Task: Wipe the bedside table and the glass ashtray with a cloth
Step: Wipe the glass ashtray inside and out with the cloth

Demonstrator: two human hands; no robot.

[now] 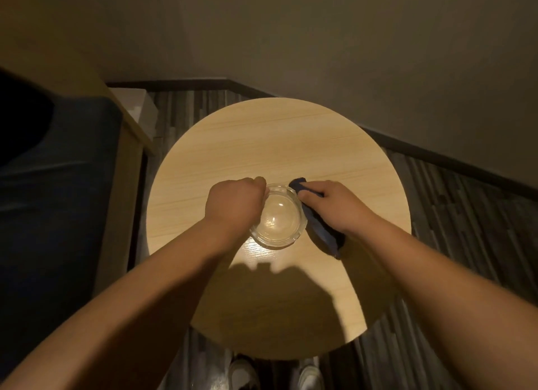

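A round wooden bedside table (276, 133) fills the middle of the head view, pale and bare across its far half, with the person's shadow lying over its near part. Near its centre stands the glass ashtray (280, 218), clear and round, upright on the tabletop. The left hand (234, 205) comes in from the near left and covers the ashtray's left rim; its fingers are curled down and closed around that rim, the thumb tip showing at the far edge, so the hand is gripping the ashtray. The right hand (334, 205) lies just to the right of the ashtray, palm down, with its fingers bent and closed over a dark blue cloth (323, 235). The cloth runs under that hand from a bunched far end beside the ashtray's far right rim to a longer tail on the tabletop toward the near right, close against the ashtray's right side. On the striped floor below the table's near edge, two light shoes (311, 373) show.
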